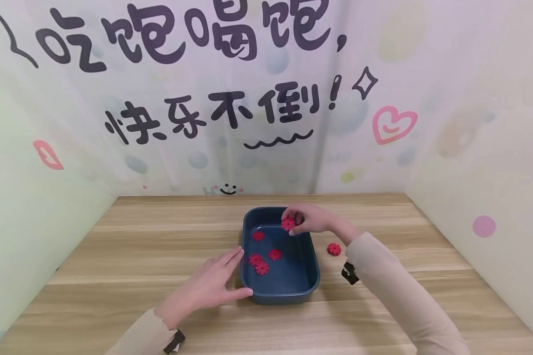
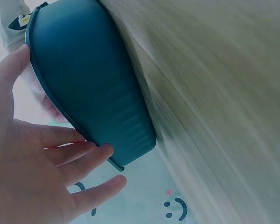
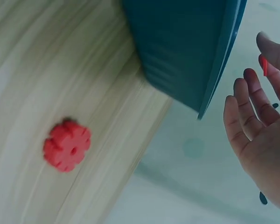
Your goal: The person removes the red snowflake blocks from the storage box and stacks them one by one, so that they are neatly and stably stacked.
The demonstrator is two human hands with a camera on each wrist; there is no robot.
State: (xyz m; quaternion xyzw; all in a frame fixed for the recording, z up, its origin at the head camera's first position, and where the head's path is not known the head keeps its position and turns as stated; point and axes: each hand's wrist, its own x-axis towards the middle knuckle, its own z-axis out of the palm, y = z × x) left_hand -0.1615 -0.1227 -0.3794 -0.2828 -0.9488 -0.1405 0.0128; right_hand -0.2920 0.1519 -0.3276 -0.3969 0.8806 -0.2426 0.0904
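My right hand [image 1: 308, 218] pinches a red snowflake disc [image 1: 287, 224] between thumb and forefinger, above the far right part of a dark blue tray [image 1: 288, 298]. In the right wrist view that disc [image 3: 264, 66] shows edge-on, and the other fingers are slightly bent. Several more red discs [image 1: 275, 255] lie on the tray's floor, two of them overlapping at its left side. At the tray's left side, my left hand [image 1: 206, 283] spreads its nearly straight fingers, with thumb and fingertips at the rim [image 2: 37, 77].
To the right of the tray, a small pile of red discs [image 3: 66, 145] sits on the wooden table [image 1: 160, 231], below the right forearm. A white printed curtain [image 1: 257, 162] rises behind the table's far edge, and pale walls flank both sides.
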